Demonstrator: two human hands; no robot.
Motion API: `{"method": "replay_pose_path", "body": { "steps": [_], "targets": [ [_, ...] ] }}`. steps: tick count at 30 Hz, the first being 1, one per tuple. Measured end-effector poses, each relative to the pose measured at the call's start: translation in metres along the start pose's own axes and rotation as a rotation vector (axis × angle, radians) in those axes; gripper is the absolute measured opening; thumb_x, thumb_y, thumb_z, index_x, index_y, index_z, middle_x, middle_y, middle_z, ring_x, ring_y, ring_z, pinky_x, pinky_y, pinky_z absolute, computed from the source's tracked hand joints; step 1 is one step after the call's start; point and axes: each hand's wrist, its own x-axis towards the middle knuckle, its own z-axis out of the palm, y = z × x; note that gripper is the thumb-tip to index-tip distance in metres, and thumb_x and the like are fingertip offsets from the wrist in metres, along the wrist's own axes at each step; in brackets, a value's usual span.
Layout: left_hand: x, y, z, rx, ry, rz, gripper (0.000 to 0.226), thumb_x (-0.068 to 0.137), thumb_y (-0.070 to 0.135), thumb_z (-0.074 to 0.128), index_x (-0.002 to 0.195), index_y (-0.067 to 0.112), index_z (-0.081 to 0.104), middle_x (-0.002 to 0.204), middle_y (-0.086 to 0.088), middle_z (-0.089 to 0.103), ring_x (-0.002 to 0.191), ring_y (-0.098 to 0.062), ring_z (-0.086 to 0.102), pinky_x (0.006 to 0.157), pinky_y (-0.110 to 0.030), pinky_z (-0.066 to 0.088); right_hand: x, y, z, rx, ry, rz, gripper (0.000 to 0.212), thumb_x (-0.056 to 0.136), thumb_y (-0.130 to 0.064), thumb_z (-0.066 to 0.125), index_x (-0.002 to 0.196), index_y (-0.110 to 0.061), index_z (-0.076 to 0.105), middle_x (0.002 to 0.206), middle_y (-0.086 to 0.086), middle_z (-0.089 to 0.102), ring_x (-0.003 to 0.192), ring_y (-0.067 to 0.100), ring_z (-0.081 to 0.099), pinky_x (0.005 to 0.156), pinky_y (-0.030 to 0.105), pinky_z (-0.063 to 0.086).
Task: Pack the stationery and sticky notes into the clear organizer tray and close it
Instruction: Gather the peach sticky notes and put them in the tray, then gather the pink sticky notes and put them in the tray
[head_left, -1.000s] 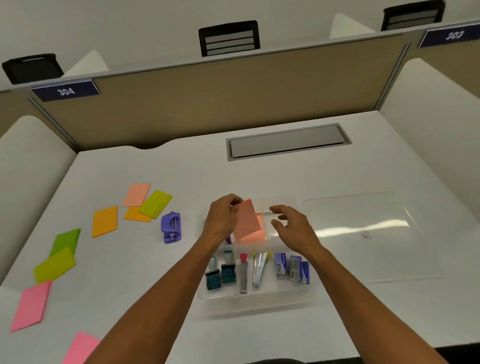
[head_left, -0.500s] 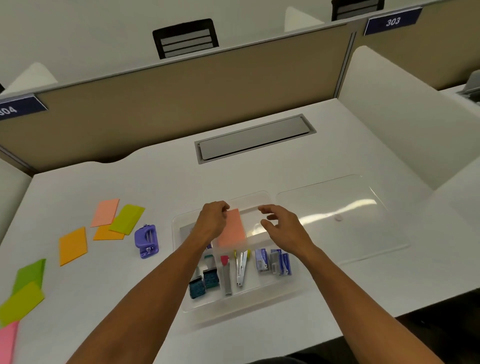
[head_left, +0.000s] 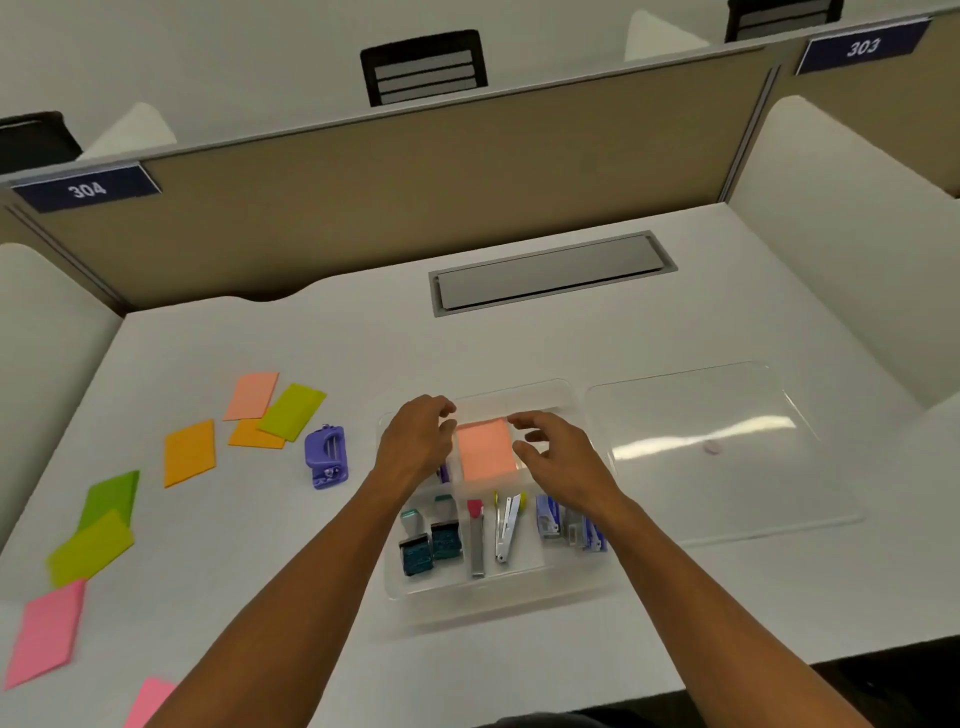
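Readable text: navy plate "304" (head_left: 85, 188) on the partition top at left, navy plate "303" (head_left: 862, 47) at upper right. No brand legible on anything in the tray; print on the staple boxes (head_left: 569, 525) is too blurred to read.

Hidden or cut off: a pink sticky note (head_left: 148, 701) runs out of view at the bottom edge; a purple item in the tray's back-left compartment is mostly covered by the left hand (head_left: 415, 441), cannot tell what it is. Tray walls are hard to trace, being see-through.

Clear organizer tray (head_left: 498, 597) sits on the white counter (head_left: 363, 353), centre, lid (head_left: 727, 452) lying flat just to its right, off the tray. Salmon sticky pad (head_left: 485, 449) lies flat in a back compartment between the two hands. Front compartments: two teal stampers (head_left: 431, 540), a grey lead case with red cap (head_left: 476, 540), a metal staple remover (head_left: 506, 530).

Left hand's grip: fingers loosely curled beside the pad's left edge, holding nothing. Right hand (head_left: 561, 462): grip spread and relaxed over the pad's right side, contact unclear.

Still on the counter at left: purple hole punch (head_left: 326, 457), salmon, orange, green and pink notes scattered well apart from the tray.
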Motion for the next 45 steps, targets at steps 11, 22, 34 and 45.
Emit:
{"method": "replay_pose_path", "body": {
  "steps": [11,22,34,45],
  "targets": [
    [-0.097,-0.058,-0.027,-0.037,0.195,-0.314,0.042,0.091,0.027,0.062,0.13,0.019,0.053,0.131,-0.003,0.057,0.118,-0.021,0.053,0.098,-0.035,0.044,0.01,-0.039,0.065,-0.024,-0.275,-0.17,0.036,0.095,-0.027,0.058,0.13,-0.03,0.055,0.132,-0.008,0.057,0.108,0.007,0.054,0.091,0.025,0.047],
    [-0.234,-0.131,-0.035,0.116,0.305,-0.7,0.06,0.089,0.051,0.056,0.141,0.026,0.04,0.149,-0.002,0.037,0.137,-0.025,0.033,0.108,-0.045,0.035,-0.011,-0.074,0.148,-0.127,-0.608,-0.359,0.038,0.095,-0.033,0.057,0.132,-0.037,0.05,0.136,-0.011,0.052,0.111,0.005,0.055,0.095,0.025,0.046],
    [-0.304,-0.23,-0.064,0.116,0.268,-0.92,0.074,0.087,0.065,0.045,0.149,0.027,0.027,0.157,-0.005,0.023,0.144,-0.029,0.02,0.114,-0.05,0.028,-0.051,-0.107,0.263,-0.308,-0.87,-0.485,0.051,0.092,-0.043,0.058,0.138,-0.043,0.036,0.147,-0.011,0.04,0.126,0.011,0.048,0.108,0.033,0.041],
    [-0.297,-0.328,-0.094,0.092,0.21,-0.902,0.074,0.088,0.064,0.044,0.149,0.025,0.026,0.159,-0.006,0.019,0.145,-0.03,0.016,0.112,-0.05,0.028,-0.091,-0.139,0.352,-0.64,-0.94,-0.779,0.062,0.093,-0.028,0.062,0.148,-0.03,0.032,0.156,-0.001,0.032,0.137,0.025,0.038,0.111,0.04,0.035]
  ]
}}
